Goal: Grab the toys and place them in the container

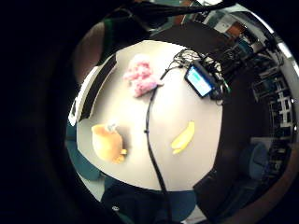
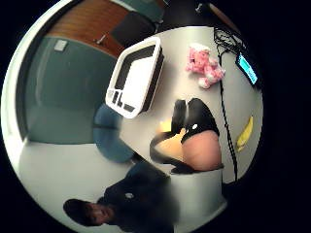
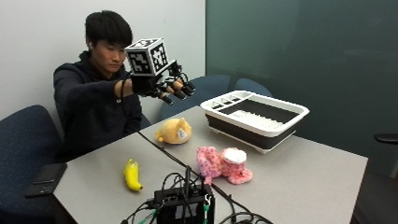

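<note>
My gloved right hand is raised well above the table, fingers loosely spread and holding nothing. Below it, near the table's far edge, lies an orange plush toy. A pink plush toy lies mid-table beside a black cable. A yellow toy banana lies toward the near left. The container, a white-rimmed dark bin, stands at the right of the table. My thumb shows close to the thumb-side camera, in front of the orange plush.
A black device with tangled cables sits at the table's front edge, and a cable runs across the grey table toward the person. A small lit screen stands by the cables. Blue chairs surround the table.
</note>
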Action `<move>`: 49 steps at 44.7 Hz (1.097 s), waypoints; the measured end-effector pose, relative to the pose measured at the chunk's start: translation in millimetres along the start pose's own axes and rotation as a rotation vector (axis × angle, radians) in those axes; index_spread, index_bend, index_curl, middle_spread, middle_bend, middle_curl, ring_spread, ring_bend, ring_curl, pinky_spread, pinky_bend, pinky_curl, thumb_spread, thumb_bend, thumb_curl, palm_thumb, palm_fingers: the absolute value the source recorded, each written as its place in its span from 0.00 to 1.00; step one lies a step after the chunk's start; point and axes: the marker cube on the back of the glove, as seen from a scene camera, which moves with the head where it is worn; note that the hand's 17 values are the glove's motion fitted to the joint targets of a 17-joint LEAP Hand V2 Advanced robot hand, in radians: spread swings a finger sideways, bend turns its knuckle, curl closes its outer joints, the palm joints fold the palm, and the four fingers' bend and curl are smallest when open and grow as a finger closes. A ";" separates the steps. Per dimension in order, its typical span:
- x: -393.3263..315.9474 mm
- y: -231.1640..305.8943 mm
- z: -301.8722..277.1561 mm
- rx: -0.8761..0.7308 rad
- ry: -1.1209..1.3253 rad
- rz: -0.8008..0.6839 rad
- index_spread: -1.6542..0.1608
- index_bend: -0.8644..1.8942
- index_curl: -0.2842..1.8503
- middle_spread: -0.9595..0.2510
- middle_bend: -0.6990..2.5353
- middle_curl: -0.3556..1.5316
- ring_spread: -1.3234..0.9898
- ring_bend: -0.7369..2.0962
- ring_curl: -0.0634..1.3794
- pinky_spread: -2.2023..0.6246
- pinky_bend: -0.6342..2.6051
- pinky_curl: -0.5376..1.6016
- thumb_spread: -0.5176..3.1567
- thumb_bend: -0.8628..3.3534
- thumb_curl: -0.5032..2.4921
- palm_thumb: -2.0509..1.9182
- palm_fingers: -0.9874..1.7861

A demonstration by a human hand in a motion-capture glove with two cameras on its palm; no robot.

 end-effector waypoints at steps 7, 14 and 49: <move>-11.0 -5.1 2.3 -0.051 0.057 -0.033 0.81 0.40 0.19 0.80 0.27 0.22 0.57 0.32 0.06 0.79 0.36 0.33 0.37 0.26 0.20 0.59 0.40; -16.1 -20.0 6.6 -0.161 0.160 -0.010 0.79 0.37 0.21 0.80 0.27 0.24 0.57 0.33 0.08 0.79 0.39 0.36 0.45 0.27 0.22 0.58 0.37; 47.4 -163.0 178.1 -0.202 0.193 0.184 0.75 0.34 0.18 0.82 0.25 0.25 0.60 0.37 0.19 0.80 0.56 0.44 0.46 0.20 0.25 0.52 0.29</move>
